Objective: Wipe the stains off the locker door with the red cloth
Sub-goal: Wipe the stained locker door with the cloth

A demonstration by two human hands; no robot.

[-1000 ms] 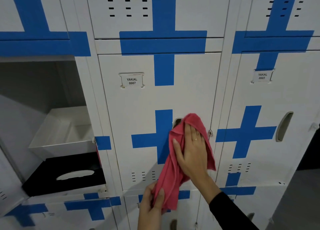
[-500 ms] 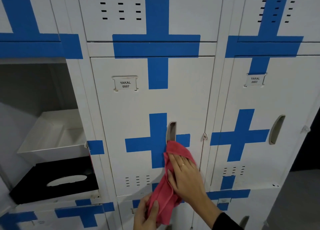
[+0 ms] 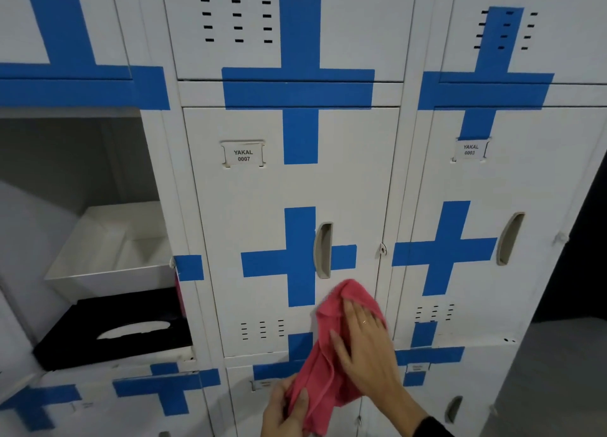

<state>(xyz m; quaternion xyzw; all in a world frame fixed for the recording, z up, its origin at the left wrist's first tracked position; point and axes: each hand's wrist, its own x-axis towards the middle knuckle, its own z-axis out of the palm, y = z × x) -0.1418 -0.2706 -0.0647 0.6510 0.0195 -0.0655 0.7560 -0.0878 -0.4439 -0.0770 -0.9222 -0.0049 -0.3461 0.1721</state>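
Observation:
The white locker door (image 3: 262, 193) labelled YAKAL 0007 carries blue tape crosses and a grey recessed handle (image 3: 323, 251). The red cloth (image 3: 323, 367) lies against the door's lower right corner, below the handle. My right hand (image 3: 363, 344) presses flat on the cloth's upper part, fingers spread, a ring on one finger. My left hand (image 3: 287, 412) pinches the cloth's hanging lower end at the bottom of the view. I see no distinct stains on the door.
An open locker compartment (image 3: 82, 180) on the left holds a white tray (image 3: 111, 265) above a black tissue box (image 3: 115, 331). Another shut door (image 3: 512, 187), labelled YAKAL 0003, stands to the right. Grey floor (image 3: 558, 371) lies at lower right.
My right hand has slid the cloth down the door, from over the handle to the lower right corner. The handle is uncovered now. My left hand keeps hold of the cloth's lower end.

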